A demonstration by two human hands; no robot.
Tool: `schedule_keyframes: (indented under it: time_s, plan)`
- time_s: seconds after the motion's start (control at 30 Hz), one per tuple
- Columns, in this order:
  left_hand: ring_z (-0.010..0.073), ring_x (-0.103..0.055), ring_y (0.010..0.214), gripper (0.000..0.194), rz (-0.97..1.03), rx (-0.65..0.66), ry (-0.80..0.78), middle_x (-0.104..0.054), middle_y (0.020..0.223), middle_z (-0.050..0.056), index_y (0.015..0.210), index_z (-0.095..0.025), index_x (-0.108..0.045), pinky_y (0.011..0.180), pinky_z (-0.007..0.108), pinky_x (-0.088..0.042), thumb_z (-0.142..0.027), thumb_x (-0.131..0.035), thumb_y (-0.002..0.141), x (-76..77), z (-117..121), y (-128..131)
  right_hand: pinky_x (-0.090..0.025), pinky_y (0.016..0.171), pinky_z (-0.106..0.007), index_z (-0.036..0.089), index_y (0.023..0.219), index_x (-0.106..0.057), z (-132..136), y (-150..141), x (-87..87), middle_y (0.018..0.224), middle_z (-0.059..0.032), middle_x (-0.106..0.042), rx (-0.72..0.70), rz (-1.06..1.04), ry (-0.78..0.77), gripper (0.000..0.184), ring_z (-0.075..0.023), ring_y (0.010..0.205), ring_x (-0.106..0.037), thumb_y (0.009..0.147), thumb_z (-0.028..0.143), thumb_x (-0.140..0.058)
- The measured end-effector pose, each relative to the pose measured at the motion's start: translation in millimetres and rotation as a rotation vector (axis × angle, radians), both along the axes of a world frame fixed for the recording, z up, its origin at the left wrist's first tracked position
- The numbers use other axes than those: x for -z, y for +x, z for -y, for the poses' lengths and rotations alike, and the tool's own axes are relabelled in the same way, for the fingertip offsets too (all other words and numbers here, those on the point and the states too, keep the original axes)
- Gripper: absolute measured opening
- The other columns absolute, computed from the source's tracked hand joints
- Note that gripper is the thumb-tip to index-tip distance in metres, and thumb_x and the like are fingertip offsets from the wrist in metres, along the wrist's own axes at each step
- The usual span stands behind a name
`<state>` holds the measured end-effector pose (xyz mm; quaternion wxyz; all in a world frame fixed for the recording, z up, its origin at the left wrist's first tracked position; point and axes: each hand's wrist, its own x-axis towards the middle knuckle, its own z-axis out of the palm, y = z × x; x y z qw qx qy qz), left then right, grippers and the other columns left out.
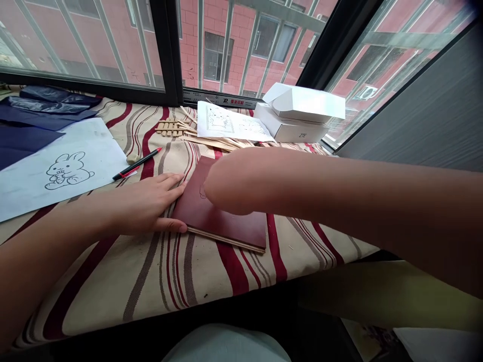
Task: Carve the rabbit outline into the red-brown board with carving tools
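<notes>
A flat, dark reddish-brown board (230, 231) lies on the striped cloth, with pale layers showing along its front edge. Part of a thin line drawing (203, 191) is visible on its top. My left hand (154, 201) rests flat at the board's left side, fingers stretched out and thumb touching the near left corner. Over the board reaches my right arm, ending in my right hand (226, 181), which is smeared by motion. Its fingers are hidden, so any held thing cannot be made out.
Left lie a sheet with a bunny drawing (68, 176), a black and red pen (138, 163) and dark blue plastic (22, 136). Behind the board are thin wooden strips (211, 143), a printed sheet (230, 123) and a white box (302, 128) by the barred window.
</notes>
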<state>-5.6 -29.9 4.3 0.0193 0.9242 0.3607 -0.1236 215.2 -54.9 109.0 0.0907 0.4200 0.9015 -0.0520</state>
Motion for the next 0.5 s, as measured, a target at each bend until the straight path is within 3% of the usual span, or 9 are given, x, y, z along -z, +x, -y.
schedule_keyframes:
  time_s: [0.07,0.13,0.23,0.4,0.5]
  plan:
    - [0.0460,-0.032,0.162,0.117,-0.002,-0.019,-0.009,-0.027,0.177,0.030,0.168,-0.006,-0.035,0.129,0.053,-0.034,-0.092,-0.041,0.090,1.0,-1,1,-0.053,0.073,-0.038,0.018,0.074,-0.080,8,12,-8.1,0.063,-0.0068,-0.066,0.032,0.179,0.047,0.010,-0.0289,0.079,-0.073,0.080,0.010,-0.076]
    - [0.0463,-0.031,0.163,0.116,0.002,-0.046,-0.033,-0.026,0.177,0.029,0.168,-0.005,-0.036,0.130,0.052,-0.032,-0.091,-0.045,0.090,-0.3,-1,3,-0.047,0.066,-0.035,0.020,0.089,-0.082,11,28,-8.9,0.069,-0.0098,-0.070,0.033,0.311,0.181,0.017,-0.0270,0.076,-0.071,0.092,0.015,-0.066]
    - [0.0466,-0.031,0.163,0.116,0.006,-0.073,-0.062,-0.026,0.178,0.027,0.167,-0.007,-0.037,0.131,0.052,-0.032,-0.091,-0.048,0.088,-2.0,1,5,-0.036,0.059,-0.033,0.022,0.108,-0.082,13,55,2.2,0.082,-0.0113,-0.077,-0.009,0.372,0.128,0.028,-0.0238,0.072,-0.069,0.100,0.020,-0.056]
    - [0.0470,-0.032,0.162,0.118,0.020,-0.064,-0.032,-0.026,0.178,0.027,0.169,-0.009,-0.035,0.130,0.055,-0.034,-0.094,-0.044,0.087,3.9,-1,1,-0.042,0.069,-0.035,0.029,0.144,-0.073,15,79,22.4,0.117,-0.0089,-0.082,0.032,0.124,-0.046,0.042,-0.0259,0.094,-0.074,0.107,0.029,-0.051]
    - [0.0457,-0.032,0.163,0.118,0.012,-0.059,-0.031,-0.027,0.178,0.027,0.169,-0.009,-0.034,0.129,0.055,-0.034,-0.093,-0.045,0.088,4.2,-1,1,-0.047,0.079,-0.034,0.031,0.152,-0.067,12,82,25.9,0.131,-0.0055,-0.079,0.059,-0.030,-0.193,0.047,-0.0233,0.102,-0.075,0.106,0.028,-0.056]
